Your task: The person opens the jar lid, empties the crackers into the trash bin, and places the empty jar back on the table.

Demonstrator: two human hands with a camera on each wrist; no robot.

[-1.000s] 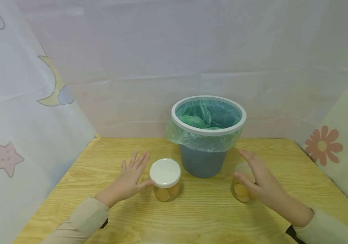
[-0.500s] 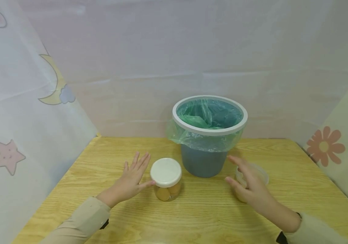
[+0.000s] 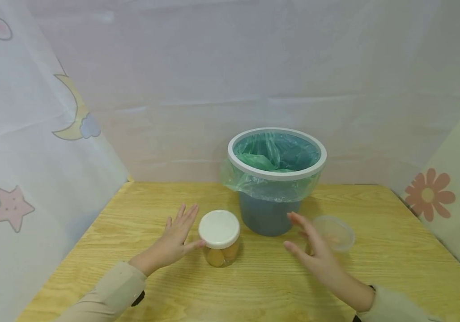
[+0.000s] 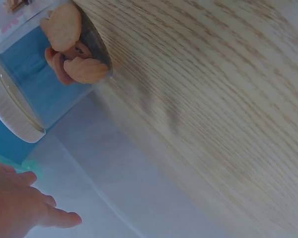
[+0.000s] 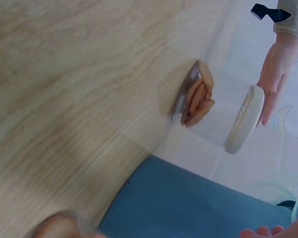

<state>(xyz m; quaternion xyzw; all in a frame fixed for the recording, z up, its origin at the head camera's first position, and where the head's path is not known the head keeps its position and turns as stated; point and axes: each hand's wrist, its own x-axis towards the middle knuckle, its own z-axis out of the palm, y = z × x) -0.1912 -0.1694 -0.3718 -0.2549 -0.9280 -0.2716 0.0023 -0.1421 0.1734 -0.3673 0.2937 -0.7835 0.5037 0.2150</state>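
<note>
The lidded jar [image 3: 219,240] stands between our two hands, nearer the left one.
It sits upright on the table [image 3: 173,290], long axis vertical, just right of our left hand [image 3: 175,237], whose fingers are spread, thumb beside the lid [image 3: 219,227]; we cannot tell if they touch. Our right hand [image 3: 318,259] lies apart on the jar's right, loosely bent with a gap between thumb and fingers, gripping nothing we can see. A clear tub [image 3: 339,233] is partly hidden behind it; the bin [image 3: 268,214] stands far and right of the jar.
</note>
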